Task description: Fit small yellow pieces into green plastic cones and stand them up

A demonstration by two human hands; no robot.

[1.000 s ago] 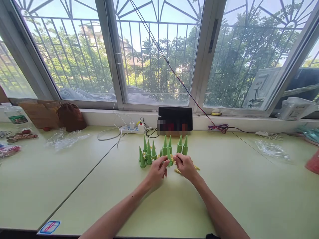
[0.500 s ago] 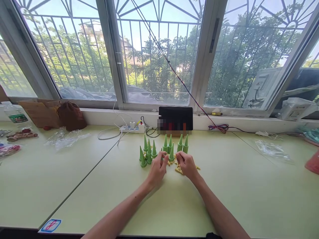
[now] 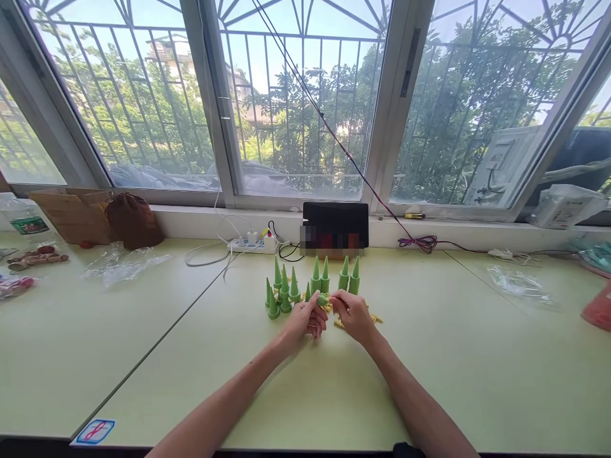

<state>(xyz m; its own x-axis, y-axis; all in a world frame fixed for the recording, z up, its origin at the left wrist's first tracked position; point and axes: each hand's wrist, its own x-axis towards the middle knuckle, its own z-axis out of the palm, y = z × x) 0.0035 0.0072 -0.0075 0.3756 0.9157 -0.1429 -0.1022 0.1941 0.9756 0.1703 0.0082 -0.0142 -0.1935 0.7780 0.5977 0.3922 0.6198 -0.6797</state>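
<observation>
My left hand (image 3: 304,321) is closed on a green cone (image 3: 323,299), which is tipped over with its wide end toward the right. Against that end, the fingers of my right hand (image 3: 353,313) are pinched on what looks like a small yellow piece, mostly hidden by the fingertips. Several green cones (image 3: 284,289) stand upright to the left of my hands, and more stand just behind them. Short yellow pieces (image 3: 376,318) lie scattered on the table around and under my right hand.
Behind the cones a dark-screened tablet (image 3: 336,226) leans at the window sill, with a power strip (image 3: 252,244) and cables beside it. A cardboard box (image 3: 71,213), brown pouch (image 3: 133,219) and clear plastic bag (image 3: 119,261) are at the left. Another plastic bag (image 3: 520,284) lies at the right.
The cone that stood upright between my hands is now lifted and tipped in my left hand. My right hand has moved slightly left, its fingertips now at the cone's base.
</observation>
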